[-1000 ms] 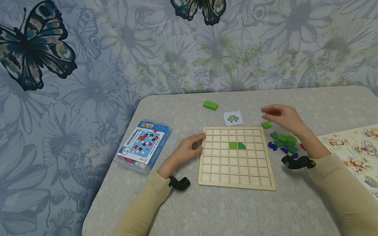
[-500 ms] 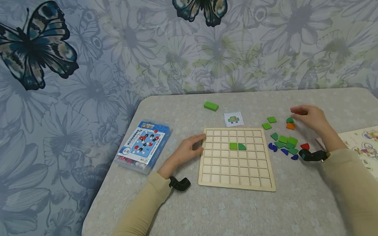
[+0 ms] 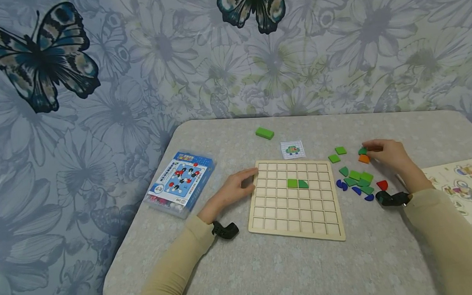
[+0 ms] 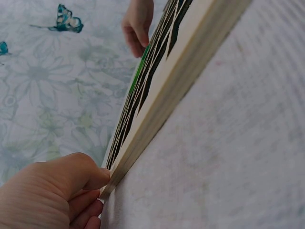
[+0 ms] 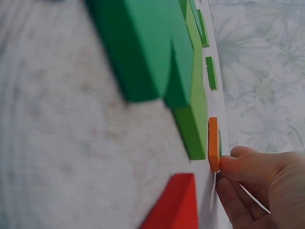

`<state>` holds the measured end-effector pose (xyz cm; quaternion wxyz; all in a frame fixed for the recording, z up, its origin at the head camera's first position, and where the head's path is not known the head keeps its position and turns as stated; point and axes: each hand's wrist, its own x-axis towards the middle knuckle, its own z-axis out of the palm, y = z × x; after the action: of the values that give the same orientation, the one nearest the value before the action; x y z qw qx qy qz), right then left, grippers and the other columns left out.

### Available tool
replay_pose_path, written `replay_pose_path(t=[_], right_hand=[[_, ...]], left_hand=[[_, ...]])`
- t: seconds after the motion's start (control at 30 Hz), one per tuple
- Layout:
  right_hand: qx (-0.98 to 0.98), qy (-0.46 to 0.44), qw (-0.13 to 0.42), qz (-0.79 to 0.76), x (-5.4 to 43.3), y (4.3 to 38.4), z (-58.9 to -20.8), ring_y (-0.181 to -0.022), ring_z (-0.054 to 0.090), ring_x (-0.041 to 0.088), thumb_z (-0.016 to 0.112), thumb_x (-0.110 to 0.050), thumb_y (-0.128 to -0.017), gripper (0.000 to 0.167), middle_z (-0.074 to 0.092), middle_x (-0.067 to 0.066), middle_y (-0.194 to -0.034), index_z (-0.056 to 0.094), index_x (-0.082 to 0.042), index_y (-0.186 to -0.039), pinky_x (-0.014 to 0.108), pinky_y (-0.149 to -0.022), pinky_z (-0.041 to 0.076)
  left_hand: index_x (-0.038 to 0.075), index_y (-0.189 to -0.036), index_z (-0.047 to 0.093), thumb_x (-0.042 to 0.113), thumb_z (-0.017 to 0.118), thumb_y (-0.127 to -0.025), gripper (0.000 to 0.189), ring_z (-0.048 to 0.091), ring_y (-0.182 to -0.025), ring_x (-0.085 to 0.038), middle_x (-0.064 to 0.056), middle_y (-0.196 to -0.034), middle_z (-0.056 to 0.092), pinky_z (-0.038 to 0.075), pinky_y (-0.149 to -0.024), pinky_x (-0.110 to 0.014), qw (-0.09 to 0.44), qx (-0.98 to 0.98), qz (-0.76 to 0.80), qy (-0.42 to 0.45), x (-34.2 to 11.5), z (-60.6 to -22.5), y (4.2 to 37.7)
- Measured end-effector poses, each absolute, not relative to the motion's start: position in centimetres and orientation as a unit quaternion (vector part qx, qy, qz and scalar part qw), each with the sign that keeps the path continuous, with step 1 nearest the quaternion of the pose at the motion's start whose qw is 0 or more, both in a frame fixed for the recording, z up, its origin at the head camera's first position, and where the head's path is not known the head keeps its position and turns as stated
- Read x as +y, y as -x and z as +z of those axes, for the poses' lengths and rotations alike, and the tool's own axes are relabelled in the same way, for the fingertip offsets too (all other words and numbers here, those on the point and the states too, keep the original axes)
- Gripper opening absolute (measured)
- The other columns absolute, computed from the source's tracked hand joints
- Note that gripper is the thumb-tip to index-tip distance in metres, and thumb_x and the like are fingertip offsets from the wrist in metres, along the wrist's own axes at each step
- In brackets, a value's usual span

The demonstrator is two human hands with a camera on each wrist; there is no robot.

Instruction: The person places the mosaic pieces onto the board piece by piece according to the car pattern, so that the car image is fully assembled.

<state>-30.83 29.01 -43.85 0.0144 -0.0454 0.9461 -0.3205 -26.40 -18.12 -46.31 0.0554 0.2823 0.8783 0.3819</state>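
My left hand [image 3: 232, 190] rests at the left edge of a square wooden grid board [image 3: 297, 233], its thumb and fingertips touching the rim. A light green square tile [image 3: 292, 183] and a dark green rounded-corner tile [image 3: 303, 184] lie side by side in the grid. To the right of the board, my right hand [image 3: 388, 155] has its thumb and index finger around a dark green tile [image 3: 362, 151], pinching it at the table. An orange tile [image 3: 363, 159] lies right below the fingertips. In the right wrist view, the thumb largely hides the green tile behind the orange tile [image 5: 214, 144].
Loose green tiles [image 3: 354, 174], blue half-rounds [image 3: 356, 190] and a red tile [image 3: 382, 185] lie right of the board. Behind it are a pattern card [image 3: 292, 150] and a green block [image 3: 264, 133]. A boxed set [image 3: 180, 182] stands left, a picture board [image 3: 460, 185] far right.
My right hand has moved right from above the light green tiles, then down onto the dark green tile by the orange one. My left hand has stayed at the board's edge.
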Motion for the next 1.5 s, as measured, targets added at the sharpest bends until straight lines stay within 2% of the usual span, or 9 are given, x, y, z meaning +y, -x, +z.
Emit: replay_pose_path(t=[0.27,0.43,0.57,0.67,0.8,0.93,1.0,1.27,1.5], right_hand=[[0.952,0.053,-0.013,-0.302,28.7,31.0,-44.3,-0.104,0.050,0.046,0.056,-0.004,-0.092,0.034,0.054,0.033,-0.117,0.054,0.012,-0.122,0.060,-0.088,0.041],[0.943,0.049,-0.028,-0.329,28.7,31.2,-44.3,-0.104,0.051,0.045,0.058,-0.018,-0.095,0.039,0.055,0.032,-0.116,0.055,0.010,-0.122,0.059,-0.087,0.043],[0.933,0.061,-0.060,-0.349,28.7,32.1,-44.9,-0.098,0.057,0.031,0.059,-0.041,-0.092,0.051,0.060,0.021,-0.114,0.058,0.000,-0.123,0.030,-0.071,0.053],[0.924,0.077,-0.067,-0.369,27.1,31.7,-43.8,-0.095,0.059,0.022,0.061,-0.049,-0.088,0.055,0.062,0.014,-0.113,0.060,-0.006,-0.123,0.022,-0.056,0.051],[0.906,0.124,-0.046,-0.402,22.8,29.0,-40.5,-0.098,0.060,0.028,0.063,-0.036,-0.091,0.048,0.062,0.019,-0.114,0.060,-0.002,-0.124,0.032,-0.069,0.054],[0.894,0.173,-0.028,-0.413,18.9,26.9,-39.1,-0.096,0.061,0.028,0.063,-0.026,-0.092,0.039,0.063,0.018,-0.111,0.061,0.000,-0.121,0.023,-0.075,0.052],[0.887,0.189,-0.016,-0.421,17.2,26.3,-39.1,-0.095,0.062,0.025,0.064,-0.023,-0.092,0.036,0.064,0.015,-0.110,0.062,0.000,-0.120,0.022,-0.075,0.051],[0.852,0.250,0.032,-0.459,12.2,25.4,-40.7,-0.093,0.063,0.023,0.067,-0.018,-0.089,0.032,0.066,0.010,-0.106,0.064,0.000,-0.116,0.037,-0.079,0.053],[0.853,0.254,0.015,-0.455,9.5,25.1,-42.0,-0.092,0.063,0.022,0.070,-0.013,-0.086,0.031,0.066,0.010,-0.106,0.065,0.002,-0.113,0.036,-0.080,0.053]], left_hand=[[0.005,-0.141,0.045,0.011,0.061,-0.092,0.052,0.035,-0.134,-0.023,-0.009,-0.144,0.042,0.030,-0.109,-0.033,0.051,0.882,0.373,-0.283,-18.1,-46.3,26.4],[0.005,-0.141,0.045,0.012,0.061,-0.092,0.052,0.035,-0.134,-0.021,-0.009,-0.144,0.042,0.029,-0.109,-0.030,0.053,0.884,0.371,-0.279,-18.1,-46.3,26.4],[0.005,-0.141,0.045,0.011,0.061,-0.091,0.053,0.035,-0.134,-0.023,-0.010,-0.144,0.042,0.030,-0.109,-0.033,0.053,0.882,0.375,-0.279,-18.1,-46.2,26.2],[0.005,-0.141,0.045,0.011,0.061,-0.091,0.052,0.035,-0.133,-0.023,-0.010,-0.144,0.042,0.030,-0.109,-0.033,0.051,0.883,0.374,-0.279,-18.2,-46.2,26.2],[0.005,-0.140,0.045,0.012,0.062,-0.091,0.052,0.036,-0.133,-0.023,-0.010,-0.144,0.042,0.030,-0.109,-0.033,0.048,0.883,0.373,-0.281,-18.2,-46.3,26.2],[0.005,-0.140,0.046,0.012,0.062,-0.091,0.052,0.036,-0.133,-0.024,-0.010,-0.143,0.043,0.030,-0.109,-0.033,0.046,0.883,0.370,-0.284,-18.2,-46.3,26.3],[0.004,-0.140,0.046,0.012,0.061,-0.091,0.052,0.036,-0.133,-0.024,-0.010,-0.143,0.043,0.030,-0.109,-0.034,0.044,0.884,0.369,-0.284,-18.2,-46.3,26.3],[0.003,-0.140,0.045,0.012,0.061,-0.092,0.052,0.035,-0.133,-0.024,-0.011,-0.144,0.042,0.030,-0.109,-0.033,0.047,0.881,0.369,-0.291,-18.1,-46.3,26.4],[0.003,-0.141,0.044,0.012,0.061,-0.092,0.052,0.035,-0.134,-0.024,-0.010,-0.144,0.042,0.030,-0.109,-0.034,0.048,0.882,0.370,-0.289,-18.1,-46.2,26.4]])
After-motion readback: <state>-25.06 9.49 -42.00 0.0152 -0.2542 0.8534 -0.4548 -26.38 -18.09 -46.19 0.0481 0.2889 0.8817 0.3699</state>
